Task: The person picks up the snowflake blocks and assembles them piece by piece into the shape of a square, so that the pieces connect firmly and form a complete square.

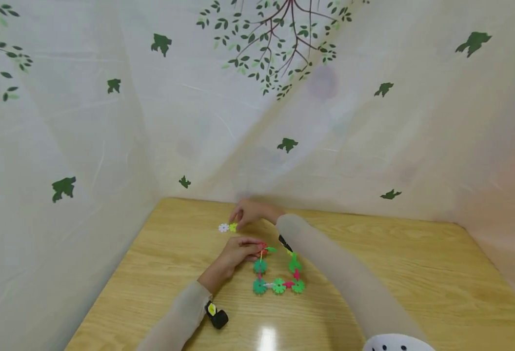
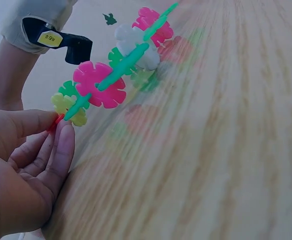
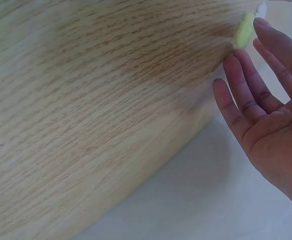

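A chain of flower-shaped plastic pieces (image 1: 279, 285), green, pink, white and yellow, forms a partial square on the table. My left hand (image 1: 239, 252) pinches a red flower piece (image 2: 56, 122) at one end of it between thumb and fingers. Slotted next to the red piece are a yellow piece (image 2: 70, 108) and a green one. My right hand (image 1: 249, 212) reaches across beyond the left, its fingers loosely bent. Its fingertips are right beside a loose yellow flower piece (image 1: 233, 227) on the table. Left of that lies a white flower piece (image 1: 224, 227).
The wooden table (image 1: 415, 273) ends at a pale curtain (image 1: 222, 122) printed with leaves, close behind the right hand. My right sleeve (image 1: 336, 273) passes over the right side of the chain and hides part of it.
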Motion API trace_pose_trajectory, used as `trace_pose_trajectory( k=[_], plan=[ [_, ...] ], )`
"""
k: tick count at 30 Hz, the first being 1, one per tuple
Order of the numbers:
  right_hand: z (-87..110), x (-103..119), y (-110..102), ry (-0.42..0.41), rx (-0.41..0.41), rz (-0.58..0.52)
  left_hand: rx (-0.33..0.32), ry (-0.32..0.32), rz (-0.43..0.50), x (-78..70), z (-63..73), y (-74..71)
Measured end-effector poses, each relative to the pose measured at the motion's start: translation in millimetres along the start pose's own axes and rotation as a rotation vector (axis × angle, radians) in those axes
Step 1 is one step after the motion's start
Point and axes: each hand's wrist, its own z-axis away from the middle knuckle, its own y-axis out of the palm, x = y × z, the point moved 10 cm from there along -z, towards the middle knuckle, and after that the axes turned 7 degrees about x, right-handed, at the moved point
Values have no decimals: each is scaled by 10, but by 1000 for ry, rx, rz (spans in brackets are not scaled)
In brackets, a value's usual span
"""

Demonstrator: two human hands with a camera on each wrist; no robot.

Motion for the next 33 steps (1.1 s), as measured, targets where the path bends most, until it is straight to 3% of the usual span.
trace_pose_trajectory(
  k=[8, 17, 26, 33],
  plan=[
    [22, 45, 44, -32, -12, 1, 16, 6, -1, -4, 19, 38],
    [295, -55, 6, 9, -1, -4, 15, -9, 5, 5, 20, 4],
    [714, -349, -98, 82, -99, -34, -16, -7, -15, -43, 18, 38],
    [1168, -461, -184, 56, -228, -134, -21, 0, -16, -56, 33, 82]
  ],
)
